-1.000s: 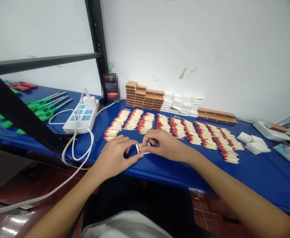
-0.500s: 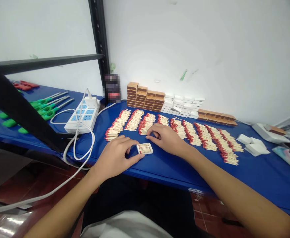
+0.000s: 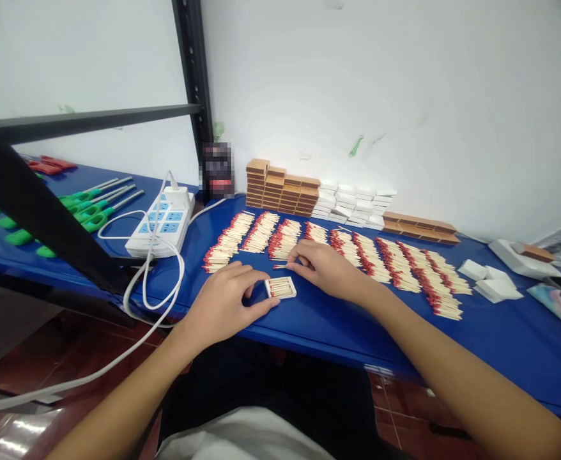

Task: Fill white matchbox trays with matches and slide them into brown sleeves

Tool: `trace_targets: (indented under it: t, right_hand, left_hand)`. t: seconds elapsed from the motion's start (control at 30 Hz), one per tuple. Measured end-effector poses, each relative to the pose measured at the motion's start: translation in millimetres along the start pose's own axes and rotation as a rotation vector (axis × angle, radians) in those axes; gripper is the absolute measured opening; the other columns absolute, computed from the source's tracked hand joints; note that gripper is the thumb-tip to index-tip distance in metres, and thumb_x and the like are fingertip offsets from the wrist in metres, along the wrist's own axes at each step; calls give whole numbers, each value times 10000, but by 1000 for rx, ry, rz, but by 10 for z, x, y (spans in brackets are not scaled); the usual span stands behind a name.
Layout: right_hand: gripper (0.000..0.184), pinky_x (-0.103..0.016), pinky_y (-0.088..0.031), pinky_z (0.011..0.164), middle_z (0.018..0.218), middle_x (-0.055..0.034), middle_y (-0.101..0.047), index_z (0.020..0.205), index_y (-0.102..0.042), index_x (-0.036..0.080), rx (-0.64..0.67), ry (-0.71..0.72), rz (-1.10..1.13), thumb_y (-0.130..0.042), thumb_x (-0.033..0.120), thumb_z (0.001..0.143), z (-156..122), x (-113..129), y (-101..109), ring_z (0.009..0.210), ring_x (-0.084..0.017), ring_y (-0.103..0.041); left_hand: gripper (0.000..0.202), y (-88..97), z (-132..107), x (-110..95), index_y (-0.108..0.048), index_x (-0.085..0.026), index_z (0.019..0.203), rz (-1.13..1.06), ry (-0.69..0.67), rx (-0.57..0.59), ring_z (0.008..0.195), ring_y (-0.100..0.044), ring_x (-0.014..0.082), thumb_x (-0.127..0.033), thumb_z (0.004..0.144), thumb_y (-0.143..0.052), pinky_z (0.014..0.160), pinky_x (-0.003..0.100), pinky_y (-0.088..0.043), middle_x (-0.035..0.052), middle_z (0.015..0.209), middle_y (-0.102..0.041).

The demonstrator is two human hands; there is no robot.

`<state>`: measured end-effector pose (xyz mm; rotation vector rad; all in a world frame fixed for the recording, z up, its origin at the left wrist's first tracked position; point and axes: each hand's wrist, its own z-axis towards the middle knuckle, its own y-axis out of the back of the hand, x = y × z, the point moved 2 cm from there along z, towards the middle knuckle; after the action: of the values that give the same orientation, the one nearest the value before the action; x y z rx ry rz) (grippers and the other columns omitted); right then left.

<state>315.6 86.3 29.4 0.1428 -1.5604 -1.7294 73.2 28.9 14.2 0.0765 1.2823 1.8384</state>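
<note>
My left hand (image 3: 227, 299) grips the left end of a small white matchbox tray (image 3: 291, 294) between thumb and forefinger. Several matches (image 3: 281, 286) lie side by side inside it, on the blue table (image 3: 319, 326). Just beyond the tray, my right hand (image 3: 316, 267) pinches a single match (image 3: 279, 268), its red head pointing left. Behind the hands, red-headed matches are spread in slanting rows, among them a row (image 3: 285, 239) beside my right fingers and a long row (image 3: 429, 281) farther right.
Against the wall stand stacked brown matchbox sleeves (image 3: 283, 190), white trays (image 3: 352, 203) and a low brown stack (image 3: 419, 227). Loose white trays (image 3: 494, 281) lie at right. A power strip (image 3: 160, 223) with looping white cable, green-handled tools (image 3: 89, 214) and a black rack post (image 3: 36, 198) are at left.
My right hand has drawn back slightly to the right from the match row, and a match now shows in its fingertips. My left hand and the tray stay in place.
</note>
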Motion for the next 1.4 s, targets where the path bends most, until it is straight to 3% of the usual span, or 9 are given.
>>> trace_targets:
  t: [0.1, 0.27, 0.57, 0.7, 0.8, 1.0, 1.23, 1.4]
  right_hand:
    - [115, -294, -392, 708, 852, -23, -593, 950, -679, 195, 48, 8, -5, -634, 253, 1038, -13, 13, 19, 761, -172, -528]
    - [65, -295, -388, 707, 866, -17, -603, 1032, -677, 204, 18, 9, 3, -650, 263, 1035, -9, 35, 19, 767, -175, -535]
    - [129, -304, -411, 750, 965, -58, -657, 999, -662, 198, 56, -2, -14, -576, 251, 1080, -12, 48, 9, 834, -192, -587]
    - [111, -310, -427, 764, 1013, -66, -682, 1010, -648, 207, 41, 2, -26, -571, 241, 1081, -91, 166, 128, 880, -204, -621]
    - [119, -314, -424, 745, 1021, -66, -697, 990, -642, 222, 110, 31, -32, -577, 257, 1084, -166, 290, 182, 889, -212, -636]
    - [123, -323, -432, 763, 1030, -61, -697, 989, -623, 219, 189, 54, -11, -555, 235, 1091, -218, 408, 110, 895, -210, -636]
    - [126, -300, -402, 705, 890, -29, -654, 978, -683, 214, 142, 79, 76, -602, 246, 1069, -175, 418, 87, 783, -171, -580]
    - [80, -305, -406, 711, 865, -25, -630, 1046, -714, 198, -43, 25, 34, -635, 213, 1038, -81, 274, 47, 764, -171, -566]
  left_hand:
    - [249, 1, -3, -1, -770, -218, 1122, 2, -4, 3, 757, -551, 181, -419, 978, -790, 718, 339, -420, -15, 772, -617]
    - [236, 4, 3, -8, -767, -217, 1116, -2, -3, 10, 756, -553, 186, -405, 976, -794, 711, 333, -412, -14, 773, -616]
    - [223, 10, 15, -17, -773, -219, 1103, -4, -6, 3, 753, -564, 189, -400, 975, -796, 717, 322, -401, -13, 768, -625]
    - [222, 28, 20, -29, -779, -219, 1092, 2, 21, -11, 750, -570, 190, -390, 956, -817, 716, 324, -403, -13, 755, -628]
    - [203, 37, 21, -39, -782, -227, 1066, 5, 48, -4, 745, -570, 192, -391, 952, -819, 706, 329, -395, -17, 732, -618]
    - [216, 28, 17, -34, -762, -216, 1036, 6, 32, -9, 739, -564, 187, -424, 981, -781, 704, 334, -394, -17, 733, -609]
    - [211, 35, 26, -33, -762, -222, 1033, 4, 18, -2, 742, -564, 186, -423, 975, -789, 710, 330, -398, -10, 763, -630]
    - [215, 36, 20, -35, -770, -218, 1094, -5, 4, 1, 743, -563, 184, -382, 962, -810, 731, 329, -418, -19, 758, -621]
